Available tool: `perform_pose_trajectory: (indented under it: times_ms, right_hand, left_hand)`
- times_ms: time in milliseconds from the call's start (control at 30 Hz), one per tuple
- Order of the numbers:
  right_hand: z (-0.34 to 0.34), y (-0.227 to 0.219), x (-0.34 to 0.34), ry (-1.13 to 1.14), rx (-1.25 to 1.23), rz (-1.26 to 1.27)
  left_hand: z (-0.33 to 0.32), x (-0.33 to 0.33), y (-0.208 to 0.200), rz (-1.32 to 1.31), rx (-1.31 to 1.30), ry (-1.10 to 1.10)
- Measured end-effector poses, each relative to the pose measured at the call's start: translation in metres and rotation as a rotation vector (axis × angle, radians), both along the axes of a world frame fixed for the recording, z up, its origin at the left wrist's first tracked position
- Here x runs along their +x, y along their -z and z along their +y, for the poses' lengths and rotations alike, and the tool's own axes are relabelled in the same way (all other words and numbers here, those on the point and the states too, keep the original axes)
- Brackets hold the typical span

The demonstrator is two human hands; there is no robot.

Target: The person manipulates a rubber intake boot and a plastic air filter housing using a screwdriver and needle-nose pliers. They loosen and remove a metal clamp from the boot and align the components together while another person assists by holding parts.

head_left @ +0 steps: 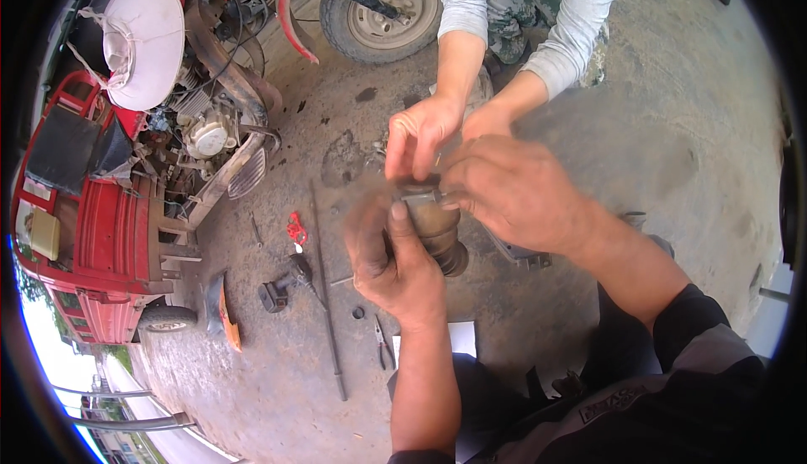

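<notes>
A brownish, stepped cylindrical metal part (437,233) is held up in front of me, with a greyish metal rim on top. My left hand (399,266) is closed on its left side, the thumb pressed near the rim and the curled fingers blurred. At the right of the rim, my right hand (521,199) is closed in a pinch; whatever lies between its fingertips is hidden. Another person's hand (426,132) reaches down to the rim from the far side, fingertips next to mine. That person's second hand (492,119) is partly hidden behind my right hand.
A red three-wheeled vehicle (109,237), its engine exposed, stands at left with a pale hat (145,44) on it. A loose wheel (391,10) is behind. On the concrete lie a long rod (326,313), a power tool (290,283), pliers (382,345) and white paper (462,340).
</notes>
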State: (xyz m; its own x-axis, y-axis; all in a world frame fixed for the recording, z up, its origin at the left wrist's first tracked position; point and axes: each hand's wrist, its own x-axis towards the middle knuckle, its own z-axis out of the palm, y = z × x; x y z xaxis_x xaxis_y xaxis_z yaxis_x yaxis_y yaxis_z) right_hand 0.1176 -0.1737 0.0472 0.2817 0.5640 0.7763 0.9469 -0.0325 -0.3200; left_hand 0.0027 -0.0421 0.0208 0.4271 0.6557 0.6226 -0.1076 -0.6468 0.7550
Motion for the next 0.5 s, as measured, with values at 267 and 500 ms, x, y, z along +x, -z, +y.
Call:
perform_pose_trajectory:
  times_ms: [267,500]
  right_hand:
    - [-0.003,-0.002,-0.001,0.010,-0.006,-0.007]
    - [-0.005,-0.007,-0.009,0.032,-0.074,0.025]
  left_hand:
    - [-0.003,-0.001,-0.001,0.043,0.077,-0.027]
    - [0.001,-0.001,0.009,0.037,0.190,-0.020]
